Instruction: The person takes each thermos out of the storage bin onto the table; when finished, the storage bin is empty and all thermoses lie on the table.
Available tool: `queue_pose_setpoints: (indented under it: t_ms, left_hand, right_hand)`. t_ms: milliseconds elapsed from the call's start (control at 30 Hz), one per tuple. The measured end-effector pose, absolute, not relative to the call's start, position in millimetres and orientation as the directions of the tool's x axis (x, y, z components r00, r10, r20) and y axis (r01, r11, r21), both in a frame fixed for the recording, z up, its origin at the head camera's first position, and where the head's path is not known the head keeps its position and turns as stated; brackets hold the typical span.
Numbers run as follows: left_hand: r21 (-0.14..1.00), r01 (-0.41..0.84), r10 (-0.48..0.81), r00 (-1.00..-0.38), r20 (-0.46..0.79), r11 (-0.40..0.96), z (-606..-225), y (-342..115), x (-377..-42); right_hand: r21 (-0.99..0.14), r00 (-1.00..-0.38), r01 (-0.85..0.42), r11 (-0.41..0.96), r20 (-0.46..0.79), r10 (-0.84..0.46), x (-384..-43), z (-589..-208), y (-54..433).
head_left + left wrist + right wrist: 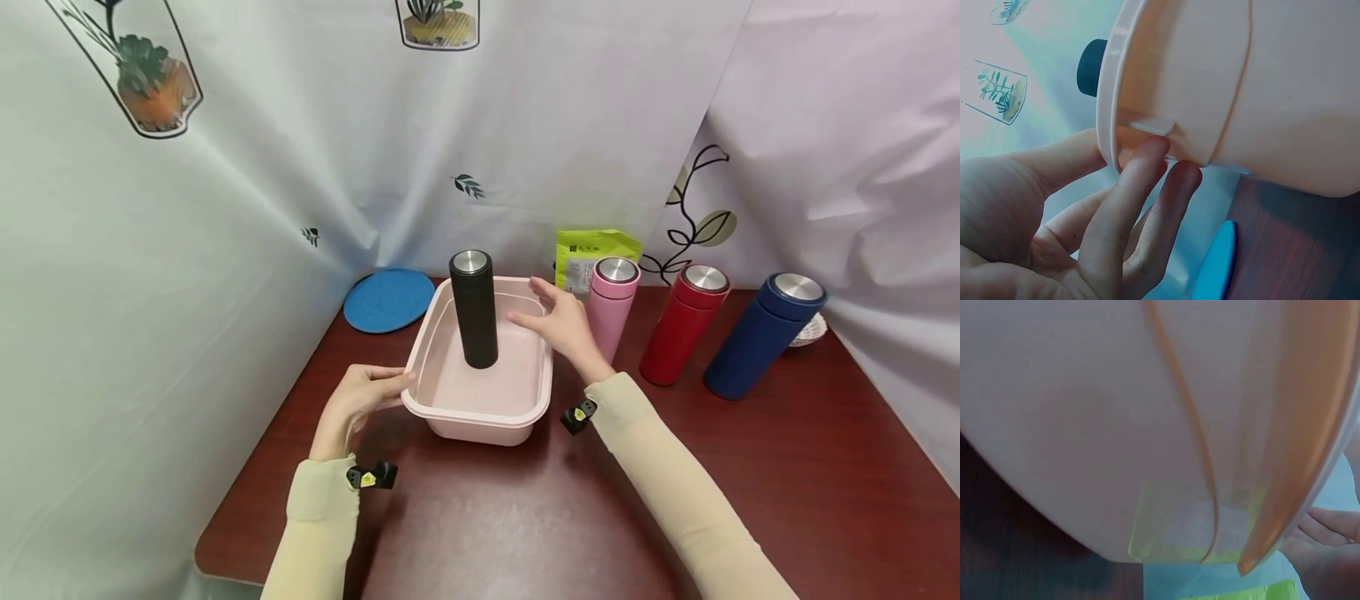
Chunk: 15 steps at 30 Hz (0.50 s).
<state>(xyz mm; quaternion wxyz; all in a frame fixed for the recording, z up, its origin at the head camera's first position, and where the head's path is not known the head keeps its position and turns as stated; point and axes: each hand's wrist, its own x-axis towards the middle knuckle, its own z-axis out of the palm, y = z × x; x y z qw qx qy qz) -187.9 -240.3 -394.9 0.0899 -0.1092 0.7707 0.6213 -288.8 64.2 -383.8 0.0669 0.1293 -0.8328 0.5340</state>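
Observation:
A pale pink plastic basin point(480, 421) is in the middle of the head view. A black thermos point(477, 312) with a silver lid top stands upright inside it. My left hand point(362, 398) pinches the basin's left rim, thumb on top; in the left wrist view its fingertips point(1155, 147) press the outer wall under the lip. At the basin's right side, my right hand point(564, 325) has its thumb and fingers spread, with the thumb over the inside. The right wrist view shows that hand point(1329, 540) mostly hidden behind the basin wall.
Right of the basin stand a pink thermos point(611, 308), a red thermos point(684, 325) and a blue thermos point(765, 337). Behind are a green packet point(592, 246) and a white basket point(812, 331). A blue round mat point(388, 300) lies back left on the brown table point(480, 525).

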Motion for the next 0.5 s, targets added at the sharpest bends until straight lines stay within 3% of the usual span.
queue_pose_setpoints:
  t_ms: [500]
  left_hand:
    - [0.950, -0.247, -0.050, -0.969, -0.242, 0.190, -392.6, -237.7, -184.0]
  right_hand:
    - [-0.846, -0.942, -0.297, 0.442, 0.182, -0.283, -301.9, -376.5, 45.2]
